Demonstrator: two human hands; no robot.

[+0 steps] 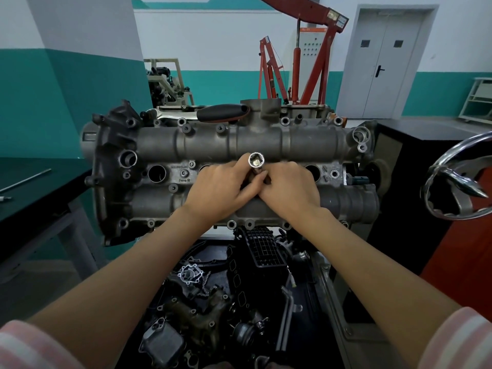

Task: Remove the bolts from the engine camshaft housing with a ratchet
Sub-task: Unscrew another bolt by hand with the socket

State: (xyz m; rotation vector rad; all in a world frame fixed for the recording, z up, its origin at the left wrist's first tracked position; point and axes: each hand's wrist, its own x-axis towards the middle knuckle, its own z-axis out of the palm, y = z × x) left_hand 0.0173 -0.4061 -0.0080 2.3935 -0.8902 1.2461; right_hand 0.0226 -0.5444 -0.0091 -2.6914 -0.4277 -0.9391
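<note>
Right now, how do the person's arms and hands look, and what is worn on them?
Both forearms are bare, and the left hand and right hand wear no gloves, rings or watch. Short sleeves with pale pink and white stripes end above the elbows: the left sleeve and the right sleeve.

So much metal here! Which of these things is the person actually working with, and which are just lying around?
In use:
- camshaft housing, with its bolts
- socket, held between left hand and right hand
- ratchet, resting along the housing's far edge

Lying about:
- loose engine parts below
- red engine crane behind
- thin rod on the left bench
- chrome handwheel
</note>
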